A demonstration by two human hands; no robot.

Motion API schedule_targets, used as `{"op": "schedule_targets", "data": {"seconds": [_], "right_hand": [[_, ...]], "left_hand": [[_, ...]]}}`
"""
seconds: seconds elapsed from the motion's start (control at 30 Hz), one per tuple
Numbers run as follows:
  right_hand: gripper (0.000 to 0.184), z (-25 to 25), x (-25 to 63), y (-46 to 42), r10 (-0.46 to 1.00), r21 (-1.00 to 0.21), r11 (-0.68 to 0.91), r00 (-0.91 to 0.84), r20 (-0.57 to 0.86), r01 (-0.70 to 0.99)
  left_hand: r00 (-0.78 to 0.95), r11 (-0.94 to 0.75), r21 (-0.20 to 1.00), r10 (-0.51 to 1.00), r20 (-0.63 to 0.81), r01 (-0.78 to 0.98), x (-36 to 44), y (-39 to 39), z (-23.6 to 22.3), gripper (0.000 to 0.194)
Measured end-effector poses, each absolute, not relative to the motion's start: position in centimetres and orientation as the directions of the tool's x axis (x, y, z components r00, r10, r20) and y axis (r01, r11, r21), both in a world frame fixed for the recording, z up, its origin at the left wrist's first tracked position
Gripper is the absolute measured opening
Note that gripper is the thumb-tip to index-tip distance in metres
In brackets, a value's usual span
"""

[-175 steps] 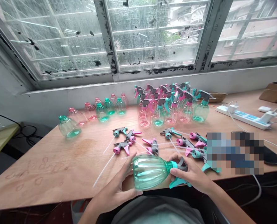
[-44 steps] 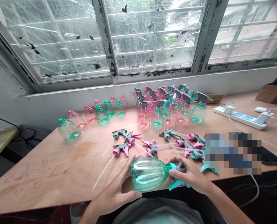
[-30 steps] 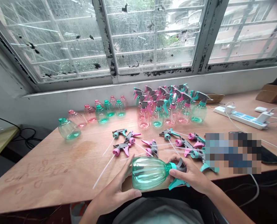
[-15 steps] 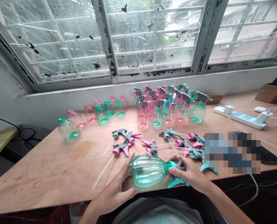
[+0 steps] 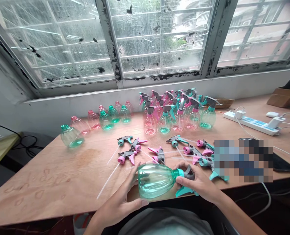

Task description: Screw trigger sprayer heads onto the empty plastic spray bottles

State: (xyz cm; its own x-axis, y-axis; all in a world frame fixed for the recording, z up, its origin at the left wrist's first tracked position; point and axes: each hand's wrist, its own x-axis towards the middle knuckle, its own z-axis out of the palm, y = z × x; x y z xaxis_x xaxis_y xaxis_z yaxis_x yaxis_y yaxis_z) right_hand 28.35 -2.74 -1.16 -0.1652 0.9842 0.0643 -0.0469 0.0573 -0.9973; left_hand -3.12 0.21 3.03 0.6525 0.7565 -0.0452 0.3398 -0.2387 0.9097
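A clear green spray bottle (image 5: pixel 156 180) lies on its side over the near edge of the wooden table (image 5: pixel 57 176). My left hand (image 5: pixel 122 202) cups its base from below, fingers curled around it. My right hand (image 5: pixel 200 184) is closed on the grey and teal trigger head (image 5: pixel 187 178) fitted at the bottle's neck. Loose trigger heads (image 5: pixel 140 150) with white dip tubes lie just beyond the bottle.
Finished spray bottles (image 5: pixel 178 111) stand clustered at the back by the window. Several capless pink and green bottles (image 5: pixel 103 117) stand back left. A white power strip (image 5: pixel 254 124) with chargers and a dark phone (image 5: pixel 283 163) lie right. A blurred patch covers part of the right side.
Almost nothing differs: both hands keep the same hold on the green bottle and its trigger head, with only slight shifts of the bottle and the view.
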Motion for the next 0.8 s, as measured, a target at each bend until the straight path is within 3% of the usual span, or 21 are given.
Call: {"op": "schedule_targets", "data": {"seconds": [0.3, 0.67, 0.8], "right_hand": [[0.040, -0.8, 28.2, -3.0, 0.992, -0.999, 0.046, -0.121, 0.047, -0.010], [0.038, -1.0, 28.3, -3.0, 0.988, -0.998, 0.036, -0.151, 0.043, -0.048], [0.039, -1.4, 28.5, -2.9, 0.987, -0.999, 0.031, -0.160, 0.035, -0.030]], "left_hand": [[0.669, -0.252, 0.926, 0.744, 0.000, 0.281, -3.4, 0.2, 2.2, 0.094], [0.648, -0.236, 0.896, 0.758, -0.073, 0.377, -3.2, 0.3, 3.0, 0.094], [0.666, -0.271, 0.897, 0.745, -0.036, 0.351, -3.0, 0.1, 3.3, 0.095]]}}
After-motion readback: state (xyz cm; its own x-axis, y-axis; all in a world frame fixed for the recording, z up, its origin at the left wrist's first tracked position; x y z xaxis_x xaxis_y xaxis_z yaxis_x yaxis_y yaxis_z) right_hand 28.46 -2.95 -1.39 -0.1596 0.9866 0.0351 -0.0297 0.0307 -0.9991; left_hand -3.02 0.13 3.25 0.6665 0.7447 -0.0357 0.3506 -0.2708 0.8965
